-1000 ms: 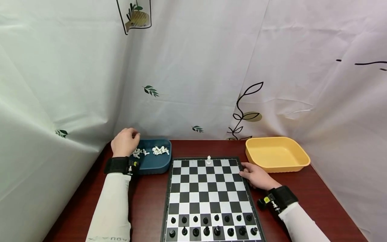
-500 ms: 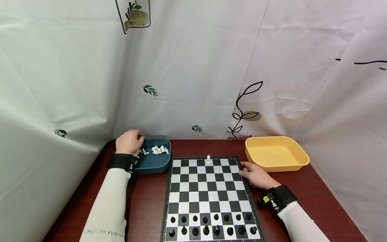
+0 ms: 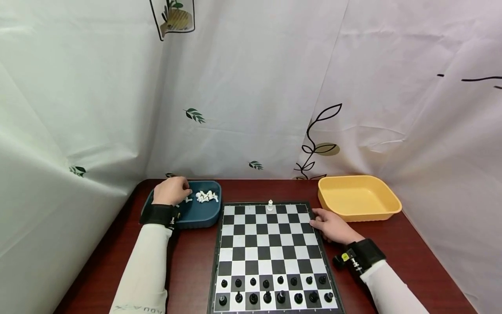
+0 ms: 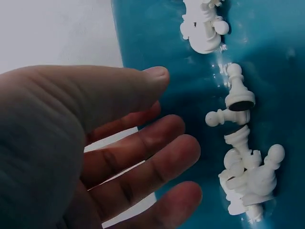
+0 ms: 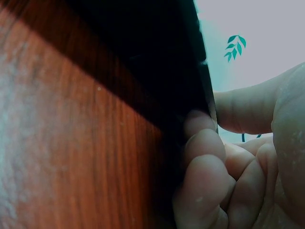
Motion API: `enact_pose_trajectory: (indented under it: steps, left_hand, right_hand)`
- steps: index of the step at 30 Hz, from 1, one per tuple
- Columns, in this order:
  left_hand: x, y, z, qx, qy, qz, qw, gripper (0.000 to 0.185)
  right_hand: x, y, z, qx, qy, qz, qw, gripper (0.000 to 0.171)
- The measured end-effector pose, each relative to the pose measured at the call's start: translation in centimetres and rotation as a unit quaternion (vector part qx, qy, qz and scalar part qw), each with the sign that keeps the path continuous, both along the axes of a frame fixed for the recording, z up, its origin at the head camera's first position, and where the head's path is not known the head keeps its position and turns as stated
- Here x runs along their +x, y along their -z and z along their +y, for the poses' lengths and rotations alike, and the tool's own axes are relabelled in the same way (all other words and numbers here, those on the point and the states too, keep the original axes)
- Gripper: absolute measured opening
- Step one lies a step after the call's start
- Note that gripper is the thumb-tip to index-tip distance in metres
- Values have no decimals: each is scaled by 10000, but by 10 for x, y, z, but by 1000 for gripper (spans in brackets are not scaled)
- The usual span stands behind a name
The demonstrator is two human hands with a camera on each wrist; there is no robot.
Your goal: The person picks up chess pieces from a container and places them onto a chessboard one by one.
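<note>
My left hand (image 3: 171, 192) hovers over the left side of the blue tray (image 3: 196, 213), its fingers loosely bent with nothing between them. In the left wrist view, white chess pieces lie in a jumble, and a white pawn (image 4: 237, 90) lies just beyond the fingertips, apart from them. My right hand (image 3: 335, 227) grips the right edge of the chessboard (image 3: 270, 240). The right wrist view has the thumb on one face of the board and curled fingers (image 5: 205, 179) at its underside. One white chess piece (image 3: 270, 206) stands upright on the board's far row.
Two rows of black chess pieces (image 3: 267, 297) stand at the board's near end. A yellow tray (image 3: 358, 216) sits at the back right. The dark red table (image 3: 192, 261) meets a white patterned cloth (image 3: 251, 87) behind.
My left hand has shifted to the right and lowered over the blue tray, covering some of the white pieces. My right hand keeps its hold on the board's edge.
</note>
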State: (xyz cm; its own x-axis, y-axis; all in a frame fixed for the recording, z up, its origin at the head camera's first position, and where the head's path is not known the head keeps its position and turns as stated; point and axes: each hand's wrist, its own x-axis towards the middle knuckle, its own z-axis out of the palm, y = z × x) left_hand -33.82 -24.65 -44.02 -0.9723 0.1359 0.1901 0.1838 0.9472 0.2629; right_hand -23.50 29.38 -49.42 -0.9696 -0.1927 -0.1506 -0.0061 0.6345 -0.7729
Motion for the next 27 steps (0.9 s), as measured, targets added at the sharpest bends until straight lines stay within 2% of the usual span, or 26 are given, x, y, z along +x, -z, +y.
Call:
enact_pose_trajectory:
  steps: [6,10,21,27]
  left_hand:
    - [6,2,0,8,-79,-740,9972,33]
    - [7,5,0,9,-151,-1016,9947,35]
    - [2,3,3,111,-61,-1059,9943,15]
    - [4,5,3,77,38,-1151,9933,8]
  right_hand:
    - [-2,0,-1,-71,-71,-15,9999,62]
    - [-3,-1,0,-38,-66,8,10000,62]
    - [-3,0,3,-44,11,-4,10000,61]
    - [-2,1,3,-55,21,-7,10000,61]
